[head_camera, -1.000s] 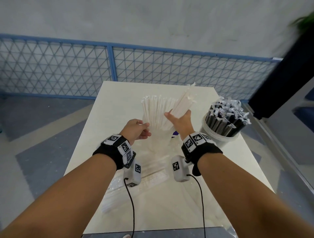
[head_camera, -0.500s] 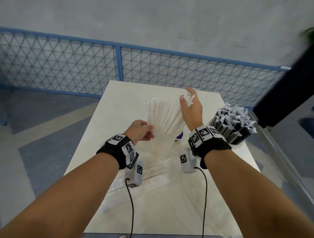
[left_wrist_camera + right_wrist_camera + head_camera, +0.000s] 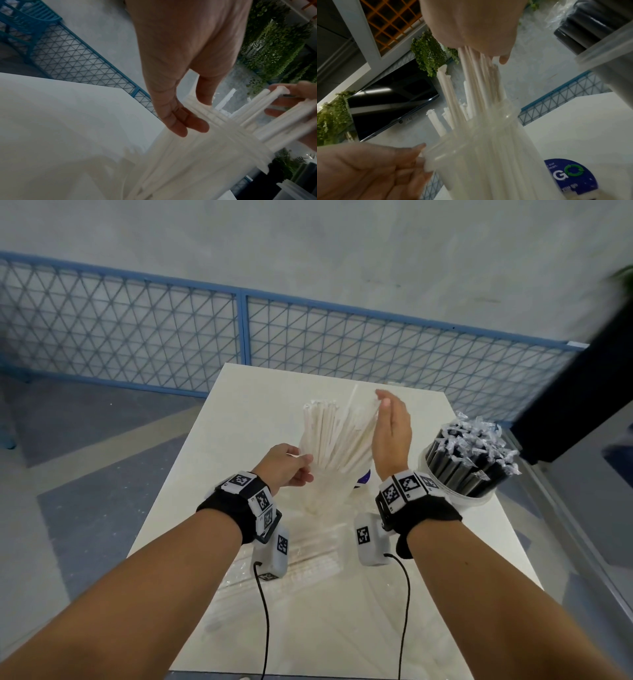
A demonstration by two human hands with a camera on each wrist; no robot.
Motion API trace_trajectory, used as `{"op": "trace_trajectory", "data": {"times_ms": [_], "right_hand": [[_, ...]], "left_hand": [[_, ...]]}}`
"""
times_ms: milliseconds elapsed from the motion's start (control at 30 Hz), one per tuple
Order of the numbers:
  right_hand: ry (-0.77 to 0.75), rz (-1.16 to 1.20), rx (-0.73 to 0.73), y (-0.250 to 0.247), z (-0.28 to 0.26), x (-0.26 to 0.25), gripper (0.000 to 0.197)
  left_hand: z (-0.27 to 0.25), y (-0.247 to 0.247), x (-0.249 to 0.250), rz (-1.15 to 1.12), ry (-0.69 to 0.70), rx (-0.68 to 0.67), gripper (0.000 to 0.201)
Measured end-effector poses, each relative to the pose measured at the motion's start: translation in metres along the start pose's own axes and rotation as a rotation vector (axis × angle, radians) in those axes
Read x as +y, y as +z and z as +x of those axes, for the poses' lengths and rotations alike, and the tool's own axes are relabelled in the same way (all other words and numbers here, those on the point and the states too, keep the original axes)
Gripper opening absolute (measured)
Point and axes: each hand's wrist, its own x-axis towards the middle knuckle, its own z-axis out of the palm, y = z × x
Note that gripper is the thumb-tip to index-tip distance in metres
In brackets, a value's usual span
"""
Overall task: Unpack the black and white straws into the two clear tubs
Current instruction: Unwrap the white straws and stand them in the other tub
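Straws of white paper-wrapped type (image 3: 334,446) stand bunched in a clear tub (image 3: 489,159) at the middle of the surface (image 3: 479,542), fanning upward and leaning toward 1 o'clock. Their long axes run near vertical, lower ends in the tub, upper ends splayed apart. The second clear tub (image 3: 460,494) sits at 3 o'clock of the first, close beside it but apart, packed with black straws (image 3: 466,453) in crinkled clear wrappers, these leaning toward 11 o'clock.

Right hand (image 3: 390,436): fingers straight, palm laid flat against the 3 o'clock side of the white fan near its upper ends; the grip holds nothing, it presses only. Left hand (image 3: 286,465): fingers loosely curled at the 9 o'clock side of the bunch, fingertips (image 3: 419,146) touching the tub rim and the outermost straws. Whether that grip pinches a straw cannot be told with certainty; the left wrist view shows relaxed fingers resting on the bundle.

More wrapped white straws (image 3: 308,563) lie flat in clear packaging at 6 o'clock of the tub, long axes running roughly 8 to 2 o'clock.

Handling assessment: the straws appear very light, stiff along their length yet easily creased if squeezed or bent sideways. The wrappers look smooth, so a loose bunch may slide or spill. Best hold is judged to be around the mid-length of a gathered bundle, with light, even pressure.
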Motion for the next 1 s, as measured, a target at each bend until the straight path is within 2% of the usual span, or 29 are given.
{"op": "trace_trajectory", "data": {"times_ms": [167, 233, 300, 400, 467, 533, 633, 700, 733, 767, 833, 900, 1000], "right_hand": [[-0.046, -0.236, -0.266, -0.003, 0.000, 0.018, 0.042], [-0.004, -0.275, -0.303, -0.007, 0.005, 0.014, 0.040], [0.002, -0.188, -0.233, -0.013, 0.006, 0.008, 0.039], [-0.049, -0.054, 0.030, -0.023, -0.002, -0.002, 0.028], [0.041, 0.034, 0.167, -0.031, -0.015, 0.000, 0.015], [0.196, 0.135, 0.161, -0.038, -0.032, 0.010, 0.010], [0.411, 0.018, -0.051, -0.042, -0.059, 0.036, 0.012], [0.500, -0.108, -0.266, -0.041, -0.074, 0.055, 0.013], [0.515, -0.149, -0.374, -0.040, -0.081, 0.063, 0.015], [0.516, -0.197, -0.472, -0.039, -0.086, 0.070, 0.019], [0.493, -0.340, -0.626, -0.038, -0.096, 0.077, 0.027], [0.448, -0.457, -0.712, -0.039, -0.104, 0.078, 0.029], [0.428, -0.496, -0.825, -0.042, -0.108, 0.072, 0.029]], "left_hand": [[-0.001, 0.000, 0.001, -0.015, 0.000, 0.000, 0.028], [-0.001, -0.001, 0.000, -0.016, -0.002, 0.002, 0.033], [-0.001, -0.003, -0.002, 0.017, 0.013, 0.011, 0.038], [-0.003, -0.009, -0.012, 0.188, 0.058, 0.032, 0.040], [-0.005, -0.014, -0.025, 0.360, 0.075, 0.018, 0.039], [-0.006, -0.019, -0.040, 0.595, 0.082, -0.027, 0.039], [-0.009, -0.023, -0.058, 0.993, 0.038, -0.198, 0.051], [-0.012, -0.022, -0.066, 1.156, -0.039, -0.327, 0.060], [-0.013, -0.020, -0.069, 1.204, -0.061, -0.363, 0.057], [-0.013, -0.018, -0.073, 1.217, -0.048, -0.374, 0.046], [-0.015, -0.017, -0.079, 1.127, 0.011, -0.351, 0.010], [-0.018, -0.014, -0.081, 1.039, 0.084, -0.357, 0.027], [-0.023, -0.012, -0.078, 0.947, 0.121, -0.431, 0.031]]}}
